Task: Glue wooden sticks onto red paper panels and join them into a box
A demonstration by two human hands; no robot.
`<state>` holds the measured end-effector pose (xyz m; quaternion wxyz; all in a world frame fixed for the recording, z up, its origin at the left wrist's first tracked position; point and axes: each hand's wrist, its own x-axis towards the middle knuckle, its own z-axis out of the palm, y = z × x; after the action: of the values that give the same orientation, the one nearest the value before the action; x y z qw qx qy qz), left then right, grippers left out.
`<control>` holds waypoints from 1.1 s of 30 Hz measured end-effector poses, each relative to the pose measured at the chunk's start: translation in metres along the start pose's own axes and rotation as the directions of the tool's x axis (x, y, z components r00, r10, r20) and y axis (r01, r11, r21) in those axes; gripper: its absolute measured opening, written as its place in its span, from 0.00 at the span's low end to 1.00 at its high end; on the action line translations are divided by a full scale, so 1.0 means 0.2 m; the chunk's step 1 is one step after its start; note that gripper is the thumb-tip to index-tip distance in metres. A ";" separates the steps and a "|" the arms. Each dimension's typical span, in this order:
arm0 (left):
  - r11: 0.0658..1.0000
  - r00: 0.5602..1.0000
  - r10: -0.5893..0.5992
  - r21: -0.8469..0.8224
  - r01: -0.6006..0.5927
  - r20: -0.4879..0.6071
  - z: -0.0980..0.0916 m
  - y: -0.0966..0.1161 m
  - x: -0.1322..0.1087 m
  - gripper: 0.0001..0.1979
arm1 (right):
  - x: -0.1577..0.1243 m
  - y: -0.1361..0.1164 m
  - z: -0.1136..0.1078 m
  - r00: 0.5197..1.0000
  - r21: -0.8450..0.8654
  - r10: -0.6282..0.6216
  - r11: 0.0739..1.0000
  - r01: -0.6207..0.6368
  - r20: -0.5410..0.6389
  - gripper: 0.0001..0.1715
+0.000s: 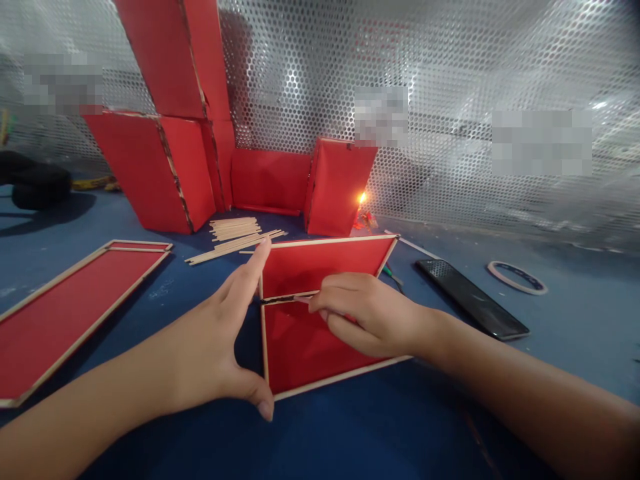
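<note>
Two red panels edged with pale wooden sticks meet at a seam in front of me: the lower panel [295, 347] lies flat and the upper panel [320, 263] stands up behind it. My left hand [215, 340] spans their left side, index fingertip at the standing panel's top corner and thumb at the flat panel's near corner, holding both. In a closed pinch, my right hand [367, 313] has a thin pale stick [302, 299] with its tip at the seam. Dark material [277, 301] runs along the seam's left part.
Loose wooden sticks [235, 230] lie behind the panels. Red box-like shapes [185, 160] stand at the back, near a small flame [363, 197]. Another framed red panel [75, 310] lies left. A phone [470, 297] and a tape roll [517, 288] are on the right.
</note>
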<state>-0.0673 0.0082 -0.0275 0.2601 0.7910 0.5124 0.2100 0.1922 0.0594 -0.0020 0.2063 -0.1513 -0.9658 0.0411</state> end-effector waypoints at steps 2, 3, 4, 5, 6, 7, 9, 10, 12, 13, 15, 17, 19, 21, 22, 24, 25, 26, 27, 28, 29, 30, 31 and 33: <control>1.000 1.000 -0.013 0.002 0.013 0.008 0.00 0.00 0.00 0.83 | 0.00 0.01 0.00 0.999 -0.040 -0.044 0.998 0.044 0.004 0.15; 1.000 1.000 -0.014 0.003 0.014 0.010 0.00 0.00 0.00 0.83 | 0.00 0.02 0.00 0.998 -0.065 -0.066 0.996 0.066 0.008 0.16; 1.000 1.000 -0.013 0.004 0.013 0.011 0.00 0.00 -0.01 0.83 | -0.01 0.02 0.00 0.996 -0.091 -0.084 0.992 0.085 0.011 0.16; 1.000 1.000 -0.011 0.006 0.011 0.012 0.00 0.00 -0.01 0.82 | -0.01 0.03 0.00 0.995 -0.118 -0.099 0.988 0.100 0.018 0.16; 1.000 1.000 -0.010 0.007 0.010 0.012 0.00 0.00 -0.01 0.82 | -0.01 0.03 0.00 0.994 -0.143 -0.111 0.983 0.113 0.024 0.16; 1.000 1.000 -0.010 0.006 0.010 0.010 0.00 0.00 -0.01 0.81 | -0.01 0.03 0.00 0.992 -0.167 -0.120 0.978 0.123 0.028 0.17; 1.000 1.000 -0.014 0.004 0.014 0.002 0.00 -0.01 -0.01 0.82 | -0.01 0.03 -0.01 0.991 -0.196 -0.133 0.971 0.135 0.023 0.17; 1.000 1.000 -0.016 0.003 0.016 0.001 0.00 -0.01 -0.01 0.83 | -0.01 0.02 -0.01 0.991 -0.199 -0.130 0.971 0.131 0.018 0.17; 1.000 1.000 -0.017 0.009 0.017 0.007 0.00 -0.01 -0.01 0.83 | -0.01 0.00 -0.02 0.993 -0.192 -0.113 0.975 0.113 0.011 0.16; 1.000 1.000 -0.015 0.014 0.015 0.015 0.00 0.00 -0.01 0.83 | -0.01 -0.01 -0.02 0.995 -0.191 -0.104 0.976 0.104 0.011 0.17; 1.000 1.000 -0.017 0.024 0.017 0.026 0.00 0.00 0.00 0.83 | 0.00 -0.02 -0.02 0.997 -0.217 -0.082 0.973 0.082 0.012 0.17; 0.999 0.999 -0.024 0.026 0.023 0.029 -0.01 0.00 0.00 0.84 | 0.00 -0.02 -0.03 0.998 -0.267 -0.061 0.962 0.064 0.023 0.17; 0.999 0.999 -0.030 0.024 0.029 0.032 -0.01 0.00 -0.01 0.84 | -0.01 -0.02 -0.04 0.998 -0.309 -0.034 0.950 0.047 0.048 0.18; 0.999 0.999 -0.036 0.024 0.035 0.037 -0.01 -0.01 -0.01 0.84 | -0.01 -0.02 -0.04 0.996 -0.334 -0.015 0.942 0.043 0.083 0.18; 0.999 0.998 -0.041 0.027 0.040 0.039 -0.01 -0.01 -0.01 0.84 | -0.02 -0.02 -0.05 0.995 -0.342 -0.007 0.939 0.041 0.101 0.17; 0.998 0.998 -0.044 0.036 0.042 0.044 -0.01 -0.01 -0.01 0.84 | -0.02 -0.02 -0.05 0.991 -0.358 0.012 0.933 0.036 0.130 0.16; 0.998 0.998 -0.041 0.039 0.040 0.045 -0.01 -0.01 -0.01 0.84 | -0.02 -0.02 -0.05 0.989 -0.365 0.029 0.930 0.026 0.144 0.16; 0.999 0.998 -0.037 0.041 0.035 0.046 -0.01 -0.01 -0.01 0.84 | -0.02 -0.03 -0.05 0.987 -0.373 0.050 0.928 0.011 0.154 0.16; 0.999 0.999 -0.031 0.039 0.029 0.044 -0.01 -0.01 -0.01 0.84 | -0.02 -0.03 -0.05 0.984 -0.384 0.074 0.923 -0.006 0.162 0.15; 0.999 0.999 -0.023 0.036 0.022 0.041 -0.01 0.00 -0.01 0.83 | -0.02 -0.04 -0.05 0.981 -0.396 0.097 0.918 -0.024 0.166 0.15; 0.999 0.999 -0.017 0.032 0.016 0.038 -0.01 0.00 -0.01 0.83 | -0.03 -0.04 -0.05 0.979 -0.408 0.119 0.912 -0.041 0.168 0.14; 1.000 0.999 -0.013 0.028 0.012 0.032 -0.01 0.01 -0.01 0.82 | -0.03 -0.05 -0.05 0.977 -0.416 0.136 0.908 -0.055 0.167 0.13; 1.000 1.000 -0.012 0.024 0.011 0.026 -0.01 0.01 -0.01 0.81 | -0.03 -0.06 -0.05 0.975 -0.417 0.152 0.906 -0.072 0.162 0.13; 1.000 1.000 -0.015 0.020 0.015 0.015 -0.01 0.01 -0.01 0.80 | -0.03 -0.06 -0.04 0.967 -0.364 0.211 0.920 -0.147 0.143 0.13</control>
<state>-0.0672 0.0062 -0.0242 0.2576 0.7913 0.5185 0.1966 0.1979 0.0453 0.0053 0.0837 -0.2692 -0.9543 -0.0991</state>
